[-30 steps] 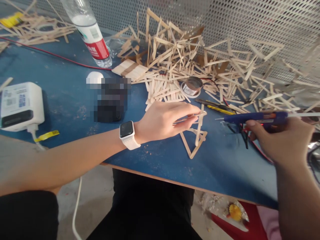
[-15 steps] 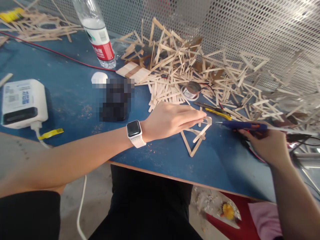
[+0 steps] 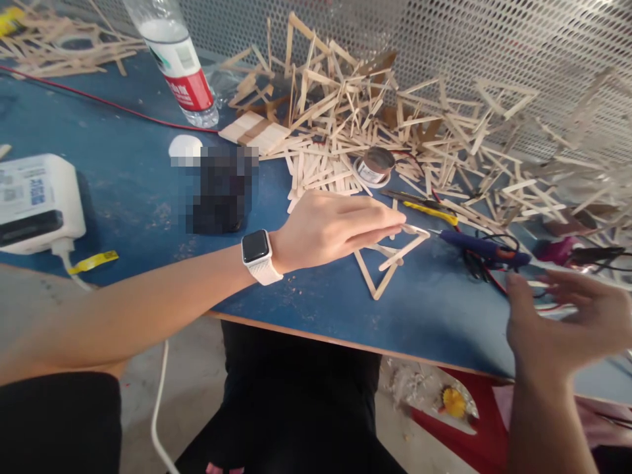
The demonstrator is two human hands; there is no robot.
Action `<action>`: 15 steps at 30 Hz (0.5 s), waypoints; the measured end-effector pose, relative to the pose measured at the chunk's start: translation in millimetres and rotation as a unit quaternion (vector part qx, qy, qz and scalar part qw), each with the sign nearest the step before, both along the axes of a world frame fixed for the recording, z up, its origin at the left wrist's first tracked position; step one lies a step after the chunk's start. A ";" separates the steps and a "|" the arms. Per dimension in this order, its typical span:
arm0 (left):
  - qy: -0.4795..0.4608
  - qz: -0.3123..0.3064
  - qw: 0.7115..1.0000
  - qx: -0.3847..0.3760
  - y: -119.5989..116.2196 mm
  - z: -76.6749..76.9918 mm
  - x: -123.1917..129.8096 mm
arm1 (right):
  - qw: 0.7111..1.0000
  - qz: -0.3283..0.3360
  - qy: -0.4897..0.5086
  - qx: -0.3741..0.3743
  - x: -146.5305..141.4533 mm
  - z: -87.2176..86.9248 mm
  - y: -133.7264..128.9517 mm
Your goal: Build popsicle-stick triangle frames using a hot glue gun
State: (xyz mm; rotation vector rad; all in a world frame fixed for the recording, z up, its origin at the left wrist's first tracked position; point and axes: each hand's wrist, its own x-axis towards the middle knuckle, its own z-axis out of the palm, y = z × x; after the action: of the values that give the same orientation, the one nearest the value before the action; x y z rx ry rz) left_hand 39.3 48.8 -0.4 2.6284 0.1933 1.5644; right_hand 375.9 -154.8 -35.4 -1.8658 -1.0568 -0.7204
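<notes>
My left hand [image 3: 340, 227], with a watch [image 3: 255, 247] on its wrist, pinches the upper end of a wooden stick frame [image 3: 405, 250]. Part of that frame is hidden under my fingers. Beside it on the blue table, a V of sticks [image 3: 376, 289] points toward the front edge. A blue soldering iron [image 3: 484, 249] lies to the right, its thin tip near the stick frame. My right hand [image 3: 567, 316] is apart from the iron, fingers spread and holding nothing.
Behind my hands is a large pile of wooden sticks [image 3: 336, 118], with a small round tin [image 3: 376, 164] and a yellow cutter [image 3: 430, 212]. Left stand a bottle [image 3: 190, 85] and a white device [image 3: 44, 197]. Black and red wires lie right, near the table edge [image 3: 306, 334].
My right hand has let go of the soldering iron and moved right and down, its fingers opening. The iron now rests on the table. My left hand keeps its grip; the view has shifted slightly.
</notes>
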 end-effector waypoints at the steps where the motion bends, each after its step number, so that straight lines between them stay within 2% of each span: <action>1: 0.006 0.003 1.000 -0.003 0.0 -0.2 0.1 | 1.000 0.015 0.008 -0.022 1.3 -0.4 1.7; 7: -0.004 0.006 1.000 0.015 1.0 3.8 -0.2 | 0.980 0.065 0.146 -0.121 27.1 -3.3 21.7; 10: -0.013 0.000 1.000 0.027 1.1 6.1 0.6 | 0.965 0.079 0.172 -0.180 30.8 0.9 25.5; 12: -0.019 -0.002 0.999 0.028 0.8 6.4 1.3 | 0.964 0.079 0.166 -0.190 28.2 7.4 26.9; 15: -0.022 -0.003 0.999 0.032 0.4 6.0 1.8 | 0.972 0.069 0.158 -0.160 23.9 23.2 29.4</action>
State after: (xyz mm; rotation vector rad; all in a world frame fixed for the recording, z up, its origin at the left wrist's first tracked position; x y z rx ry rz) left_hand 41.2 49.2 5.6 2.6359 0.1356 1.6512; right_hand 399.8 -125.4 -12.1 -2.0680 -1.1258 -0.1661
